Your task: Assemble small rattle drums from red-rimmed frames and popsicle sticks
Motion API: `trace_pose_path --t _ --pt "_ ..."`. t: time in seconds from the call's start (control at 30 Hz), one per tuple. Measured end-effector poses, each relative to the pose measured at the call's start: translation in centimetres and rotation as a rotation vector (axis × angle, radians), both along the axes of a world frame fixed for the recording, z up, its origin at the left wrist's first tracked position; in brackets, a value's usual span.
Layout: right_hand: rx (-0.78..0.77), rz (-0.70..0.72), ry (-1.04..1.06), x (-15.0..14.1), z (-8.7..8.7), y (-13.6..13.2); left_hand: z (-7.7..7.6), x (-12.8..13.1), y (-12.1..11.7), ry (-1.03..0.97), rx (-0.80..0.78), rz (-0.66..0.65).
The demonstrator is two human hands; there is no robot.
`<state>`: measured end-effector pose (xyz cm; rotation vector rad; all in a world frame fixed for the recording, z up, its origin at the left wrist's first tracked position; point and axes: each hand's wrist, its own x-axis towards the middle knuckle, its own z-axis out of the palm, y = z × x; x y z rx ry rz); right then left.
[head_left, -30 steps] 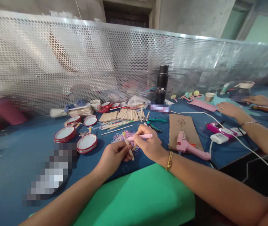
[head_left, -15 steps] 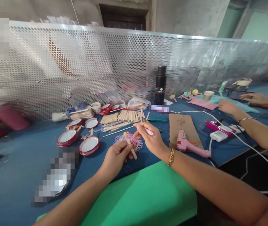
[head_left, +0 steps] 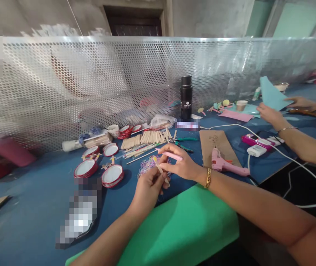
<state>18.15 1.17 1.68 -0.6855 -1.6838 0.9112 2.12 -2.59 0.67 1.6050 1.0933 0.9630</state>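
My left hand [head_left: 148, 188] is closed on a flat wooden craft stick [head_left: 156, 161] with a yellow upper end, held tilted above the blue table. Between the fingers of my right hand [head_left: 187, 166] is a slim pink pen-like stick [head_left: 173, 155]; its exact kind does not show. The right fingertips also meet the craft stick, beside the left fingers. Just behind both hands lies a pile of pastel rubber bands [head_left: 143, 168], partly covered by them. Loose craft sticks [head_left: 153, 137] are heaped further back.
Red-rimmed round drums [head_left: 112, 175] stand to the left. On the right, a pink glue gun [head_left: 230, 166] rests on cardboard [head_left: 210, 142], near a power strip [head_left: 257, 144] and cables. A black bottle [head_left: 186, 98] is behind. Green sheet [head_left: 180, 229] lies in front. A co-worker's hands hold blue paper [head_left: 274, 96].
My right hand's fingers have come down onto the craft stick, bringing both hands together. The camera view has shifted slightly. The co-worker has lifted a blue sheet.
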Motion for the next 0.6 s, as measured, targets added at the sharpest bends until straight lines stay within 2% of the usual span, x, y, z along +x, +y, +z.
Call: trace_pose_path --t 0.23,0.4,0.6 --pt "-0.084 0.099 0.038 0.0 0.1 -0.2 0.3 0.1 -0.3 0.037 0.010 0.031" --pt "0.001 -0.089 0.075 0.4 0.0 0.4 0.5 0.0 -0.4 0.052 0.049 0.040" --pt "-0.101 -0.254 0.429 1.0 1.0 1.6 1.5 -0.1 -0.3 0.062 0.118 0.080"
